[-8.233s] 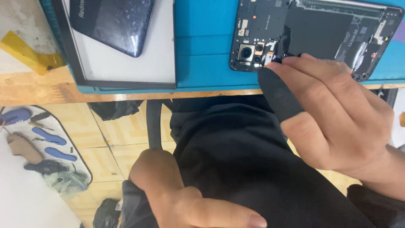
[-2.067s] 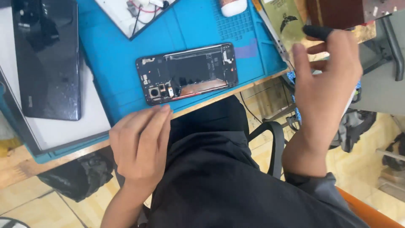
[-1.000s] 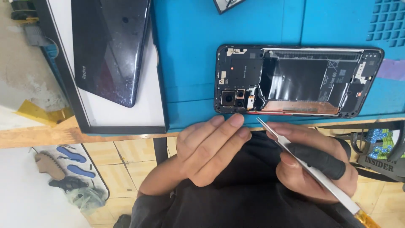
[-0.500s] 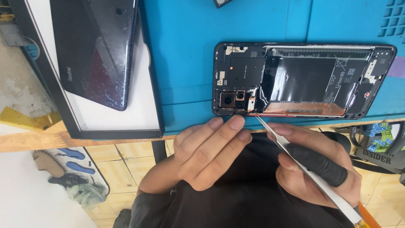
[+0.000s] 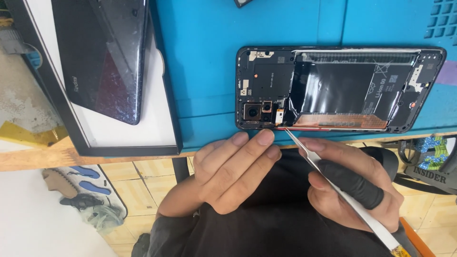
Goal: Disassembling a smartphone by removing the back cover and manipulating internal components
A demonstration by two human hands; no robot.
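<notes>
1. Blue mat (image 5: 209, 57) on the tabletop; open box (image 5: 119, 138) at left holds the removed dark back cover (image 5: 102, 57).
2. Phone (image 5: 340, 88), back already off, lies near the mat's near edge, battery and boards still seated.
3. Left hand (image 5: 233, 171): fingers loose, tips resting at the phone's near edge.
4. Right hand (image 5: 352, 185): fingers pinch tweezers (image 5: 333, 183), tip at the phone's near edge beside the camera; nothing lifted yet.

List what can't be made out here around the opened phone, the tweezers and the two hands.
- Head view: whether the tweezers' tip touches the opened phone or stops just short is too fine to tell.
- The tweezers' rear end is cut off by the bottom edge.
- The left hand's thumb is hidden under its own fingers.
- The dark back cover on the white tray is cut off at the top edge.
</notes>
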